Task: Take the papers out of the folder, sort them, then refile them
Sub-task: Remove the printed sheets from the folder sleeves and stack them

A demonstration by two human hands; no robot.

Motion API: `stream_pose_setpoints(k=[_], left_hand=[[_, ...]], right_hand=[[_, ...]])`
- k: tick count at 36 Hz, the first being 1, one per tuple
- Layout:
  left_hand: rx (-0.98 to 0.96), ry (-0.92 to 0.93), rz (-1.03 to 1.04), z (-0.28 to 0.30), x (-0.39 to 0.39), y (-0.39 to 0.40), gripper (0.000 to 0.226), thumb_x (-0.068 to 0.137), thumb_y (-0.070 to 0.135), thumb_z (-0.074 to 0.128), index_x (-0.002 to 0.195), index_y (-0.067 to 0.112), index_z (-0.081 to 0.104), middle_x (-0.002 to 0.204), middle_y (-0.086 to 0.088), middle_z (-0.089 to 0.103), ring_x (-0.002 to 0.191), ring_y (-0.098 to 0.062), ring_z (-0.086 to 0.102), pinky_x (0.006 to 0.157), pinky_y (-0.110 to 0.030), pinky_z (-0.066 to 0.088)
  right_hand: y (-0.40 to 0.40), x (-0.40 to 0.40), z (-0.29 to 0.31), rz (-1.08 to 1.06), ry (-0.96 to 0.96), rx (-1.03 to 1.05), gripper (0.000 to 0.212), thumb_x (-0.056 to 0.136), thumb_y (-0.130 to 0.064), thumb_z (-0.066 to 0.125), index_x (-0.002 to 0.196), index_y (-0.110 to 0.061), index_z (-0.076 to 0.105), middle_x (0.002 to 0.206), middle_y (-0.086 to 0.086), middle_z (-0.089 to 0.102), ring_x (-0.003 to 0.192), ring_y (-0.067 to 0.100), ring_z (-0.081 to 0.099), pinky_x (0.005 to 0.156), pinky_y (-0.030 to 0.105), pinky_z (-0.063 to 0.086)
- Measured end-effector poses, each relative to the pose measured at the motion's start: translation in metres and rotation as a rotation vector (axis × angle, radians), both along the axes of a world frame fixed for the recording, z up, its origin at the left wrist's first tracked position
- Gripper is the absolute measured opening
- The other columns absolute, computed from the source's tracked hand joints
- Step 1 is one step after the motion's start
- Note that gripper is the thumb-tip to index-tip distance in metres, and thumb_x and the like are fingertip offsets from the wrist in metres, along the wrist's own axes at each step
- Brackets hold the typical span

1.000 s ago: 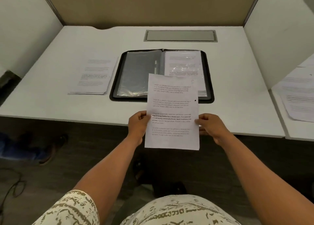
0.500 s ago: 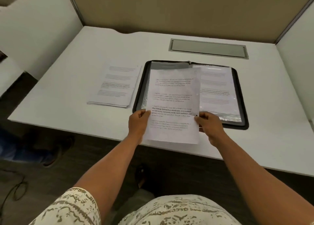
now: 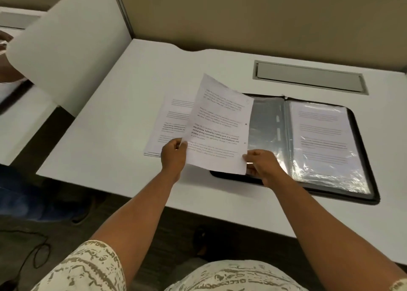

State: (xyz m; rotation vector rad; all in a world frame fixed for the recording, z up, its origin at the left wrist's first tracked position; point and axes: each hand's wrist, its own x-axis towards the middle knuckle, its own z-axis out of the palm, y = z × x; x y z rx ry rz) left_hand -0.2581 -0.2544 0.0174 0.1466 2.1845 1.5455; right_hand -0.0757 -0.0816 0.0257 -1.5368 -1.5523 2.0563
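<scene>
A printed sheet of paper [image 3: 220, 123] is held tilted above the white desk [image 3: 114, 136]. My left hand [image 3: 174, 156] pinches its lower left edge and my right hand [image 3: 262, 165] pinches its lower right corner. Under the sheet's left side lies a small stack of printed pages [image 3: 169, 125] on the desk. To the right, a black folder [image 3: 363, 172] lies open; its left plastic sleeve [image 3: 266, 128] looks empty, and its right sleeve holds a printed page [image 3: 323, 141].
A white divider panel [image 3: 66, 55] stands at the desk's left side, a tan partition [image 3: 242, 15] at the back. A grey cable hatch [image 3: 308, 77] is set in the desk behind the folder. Another person's hand [image 3: 4, 55] shows at the far left.
The sheet has moved left and away from me, from in front of the folder to partly over the stack of pages. Both hands keep their hold. The camera has turned left.
</scene>
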Motion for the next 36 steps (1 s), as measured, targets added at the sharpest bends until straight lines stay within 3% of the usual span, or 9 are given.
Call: stream_pose_setpoints(k=[5, 9, 11, 16, 21, 25, 31, 36], left_hand=[[0.005, 0.015, 0.052, -0.005, -0.036, -0.011, 0.009, 0.098, 0.021, 0.06, 0.103, 0.018, 0.067, 0.108, 0.001, 0.069, 0.098, -0.016, 0.064, 0.072, -0.016, 0.047], [-0.011, 0.026, 0.106, -0.012, -0.059, -0.016, 0.009, 0.099, 0.022, 0.059, 0.103, 0.018, 0.066, 0.105, 0.002, 0.067, 0.096, -0.015, 0.061, 0.068, -0.013, 0.043], [-0.029, 0.018, 0.129, -0.016, -0.069, -0.018, 0.018, 0.099, 0.022, 0.06, 0.112, 0.014, 0.068, 0.105, 0.001, 0.066, 0.095, -0.014, 0.06, 0.07, -0.015, 0.043], [-0.152, 0.056, 0.121, -0.028, -0.089, -0.022, 0.028, 0.097, 0.02, 0.06, 0.123, 0.011, 0.067, 0.117, -0.004, 0.068, 0.106, -0.02, 0.062, 0.089, -0.026, 0.048], [-0.299, 0.136, 0.112, -0.038, -0.104, -0.023, 0.029, 0.095, 0.018, 0.057, 0.12, 0.012, 0.069, 0.115, -0.007, 0.071, 0.108, -0.027, 0.064, 0.093, -0.033, 0.05], [-0.387, 0.202, 0.104, -0.048, -0.113, -0.026, 0.028, 0.095, 0.021, 0.057, 0.119, 0.013, 0.07, 0.116, -0.008, 0.071, 0.109, -0.03, 0.06, 0.096, -0.042, 0.052], [-0.539, 0.29, 0.055, -0.052, -0.115, -0.031, 0.03, 0.096, 0.022, 0.06, 0.124, 0.014, 0.068, 0.121, -0.012, 0.064, 0.114, -0.034, 0.049, 0.094, -0.046, 0.048], [-0.564, 0.27, 0.025, -0.056, -0.116, -0.035, 0.036, 0.094, 0.022, 0.062, 0.129, 0.01, 0.065, 0.125, -0.016, 0.06, 0.115, -0.037, 0.049, 0.094, -0.049, 0.05]], right_hand=[[-0.012, -0.04, -0.008, 0.018, -0.03, 0.059, 0.005, 0.095, 0.0, 0.064, 0.098, -0.002, 0.067, 0.099, 0.011, 0.075, 0.081, 0.026, 0.075, 0.056, 0.03, 0.059], [-0.014, -0.075, -0.023, 0.032, -0.069, 0.127, 0.005, 0.093, -0.003, 0.066, 0.091, -0.007, 0.069, 0.102, 0.012, 0.076, 0.091, 0.03, 0.074, 0.081, 0.044, 0.062], [-0.015, -0.089, -0.03, 0.041, -0.11, 0.154, 0.007, 0.092, -0.006, 0.068, 0.087, -0.01, 0.07, 0.099, 0.011, 0.076, 0.089, 0.031, 0.074, 0.083, 0.05, 0.061], [-0.021, -0.114, -0.035, 0.118, -0.246, 0.322, 0.016, 0.09, -0.01, 0.065, 0.076, -0.018, 0.069, 0.091, 0.007, 0.075, 0.082, 0.03, 0.073, 0.078, 0.048, 0.062], [-0.02, -0.13, -0.04, 0.283, -0.362, 0.486, 0.017, 0.084, -0.006, 0.06, 0.075, -0.005, 0.074, 0.076, 0.011, 0.073, 0.073, 0.032, 0.072, 0.072, 0.049, 0.062], [-0.019, -0.141, -0.039, 0.404, -0.42, 0.585, 0.018, 0.084, -0.005, 0.055, 0.076, 0.0, 0.07, 0.076, 0.013, 0.071, 0.069, 0.029, 0.069, 0.067, 0.039, 0.061], [-0.022, -0.151, -0.043, 0.512, -0.458, 0.617, 0.016, 0.084, -0.003, 0.052, 0.077, 0.005, 0.064, 0.081, 0.015, 0.065, 0.067, 0.025, 0.057, 0.054, 0.026, 0.043], [-0.023, -0.155, -0.039, 0.585, -0.454, 0.662, 0.031, 0.092, -0.007, 0.048, 0.062, -0.013, 0.042, 0.068, 0.001, 0.049, 0.062, 0.016, 0.047, 0.049, 0.024, 0.027]])
